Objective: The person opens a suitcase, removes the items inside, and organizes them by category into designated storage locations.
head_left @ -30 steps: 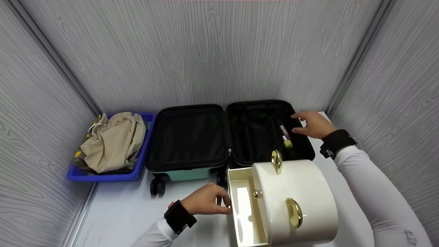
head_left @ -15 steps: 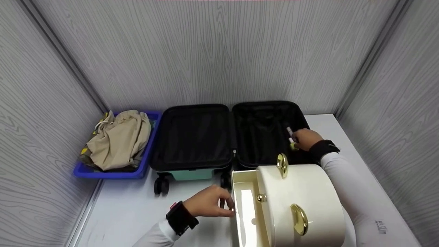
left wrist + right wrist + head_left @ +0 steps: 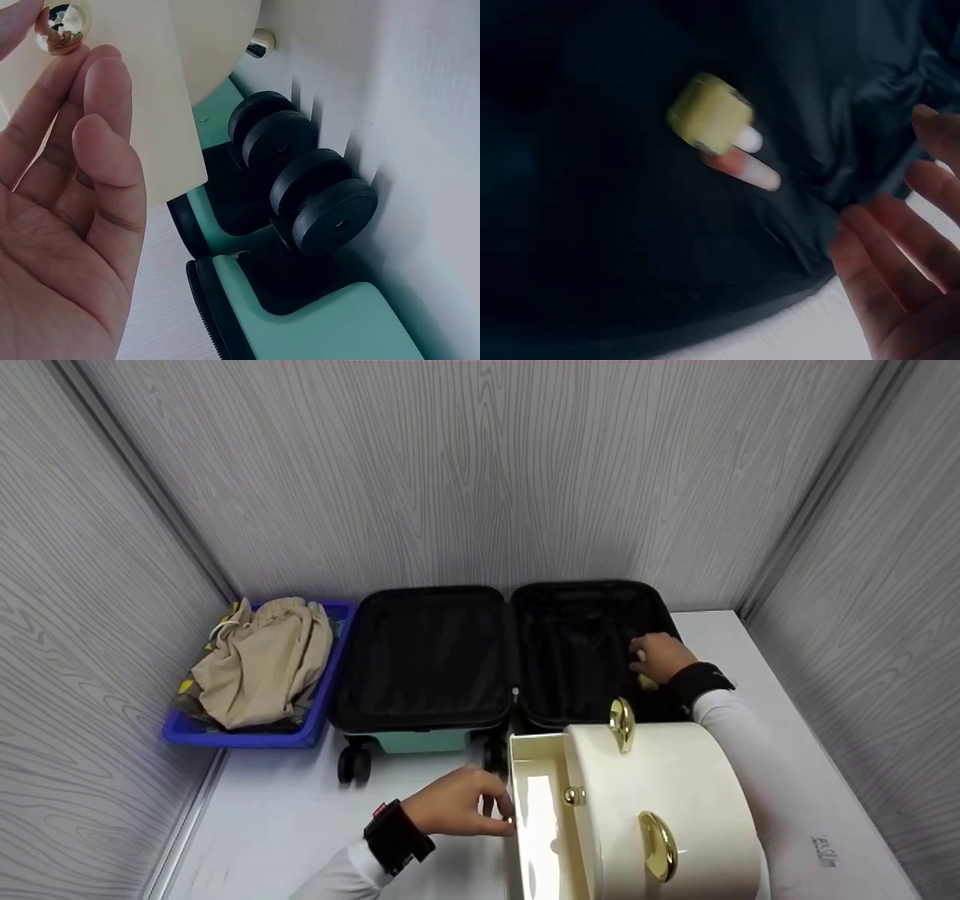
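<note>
My left hand (image 3: 459, 802) pinches a round gold knob (image 3: 66, 26) on the front of a pulled-out drawer (image 3: 536, 746). That drawer belongs to a cream, round-topped cosmetics box (image 3: 690, 787) with gold fittings. Over the right half of an open black-lined suitcase (image 3: 577, 660), my right hand (image 3: 661, 658) hovers with fingers loosely bent and nothing in them. In the right wrist view, a small yellow bottle with a white cap (image 3: 711, 116) lies on the lining, overlapping a slim pink-and-white tube (image 3: 759, 172). From the head, my right hand hides most of both.
A blue basket (image 3: 247, 740) at the left holds beige trousers (image 3: 259, 667) and other clothes. Black wheels (image 3: 354, 765) of the green suitcase stick out toward me. Grey wood-grain walls (image 3: 420, 472) close in the white table (image 3: 277, 817) at the back and sides.
My right hand has moved left and down from the suitcase's right rim, coming over the bottle and tube. My left hand keeps its pinch on the knob. The head view has shifted slightly.
</note>
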